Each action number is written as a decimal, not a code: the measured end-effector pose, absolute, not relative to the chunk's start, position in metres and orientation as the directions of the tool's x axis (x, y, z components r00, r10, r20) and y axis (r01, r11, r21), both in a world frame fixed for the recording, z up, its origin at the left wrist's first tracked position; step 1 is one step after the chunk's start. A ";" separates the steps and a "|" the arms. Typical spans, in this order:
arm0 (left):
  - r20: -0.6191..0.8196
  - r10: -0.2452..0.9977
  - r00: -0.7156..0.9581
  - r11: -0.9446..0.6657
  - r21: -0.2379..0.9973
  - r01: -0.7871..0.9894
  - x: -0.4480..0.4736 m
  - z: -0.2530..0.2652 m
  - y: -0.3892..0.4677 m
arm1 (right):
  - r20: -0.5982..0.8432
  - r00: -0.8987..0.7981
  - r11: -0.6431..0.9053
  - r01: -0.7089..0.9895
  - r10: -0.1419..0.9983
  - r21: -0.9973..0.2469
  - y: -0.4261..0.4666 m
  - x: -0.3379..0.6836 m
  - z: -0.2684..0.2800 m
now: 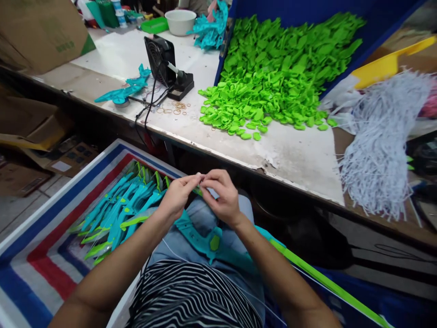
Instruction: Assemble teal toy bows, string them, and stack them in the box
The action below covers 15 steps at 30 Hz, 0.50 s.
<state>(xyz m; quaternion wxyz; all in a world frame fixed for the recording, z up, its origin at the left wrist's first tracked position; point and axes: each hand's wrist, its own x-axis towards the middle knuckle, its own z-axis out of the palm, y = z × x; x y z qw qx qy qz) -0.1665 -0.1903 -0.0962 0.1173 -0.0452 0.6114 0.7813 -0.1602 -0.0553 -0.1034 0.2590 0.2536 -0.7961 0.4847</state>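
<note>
Above my lap, my left hand and my right hand meet with their fingertips pinched together. What lies between the fingertips is too small and covered to make out; a bit of bright green shows just below them. Across my thighs rests a teal toy bow with a green hexagonal piece on its body. Its long green limb runs out to the lower right under my right forearm. A thin white string hangs over my lap.
At my left, a striped-lined box holds several teal and green toy bows. Along the workbench lie a heap of green plastic pieces, a small black fan, rubber bands and a bundle of white strings.
</note>
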 end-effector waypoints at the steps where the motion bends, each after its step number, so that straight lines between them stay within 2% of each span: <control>1: -0.247 0.094 -0.965 -0.262 0.929 -0.263 -0.166 -0.096 -0.190 | 0.666 -0.729 0.388 -0.666 -0.158 -0.637 -0.056 -0.153 -0.108; 4: -0.239 0.011 -0.971 -0.179 0.955 -0.237 -0.162 -0.093 -0.191 | 0.638 -0.768 0.366 -0.611 -0.058 -0.702 -0.059 -0.145 -0.120; 6: -0.159 -0.043 -0.986 -0.050 0.986 -0.156 -0.158 -0.091 -0.192 | 0.592 -0.806 0.353 -0.552 0.005 -0.755 -0.062 -0.146 -0.122; 8: -0.091 -0.092 -0.992 -0.004 0.996 -0.091 -0.155 -0.089 -0.192 | 0.555 -0.831 0.327 -0.514 0.039 -0.793 -0.065 -0.148 -0.119; 11: -0.127 -0.095 -0.987 -0.125 0.985 -0.115 -0.155 -0.085 -0.189 | 0.505 -0.859 0.266 -0.469 0.084 -0.842 -0.068 -0.148 -0.110; 15: -0.237 0.044 -0.970 -0.211 0.947 -0.241 -0.157 -0.082 -0.189 | 0.458 -0.884 0.259 -0.421 0.098 -0.869 -0.067 -0.146 -0.104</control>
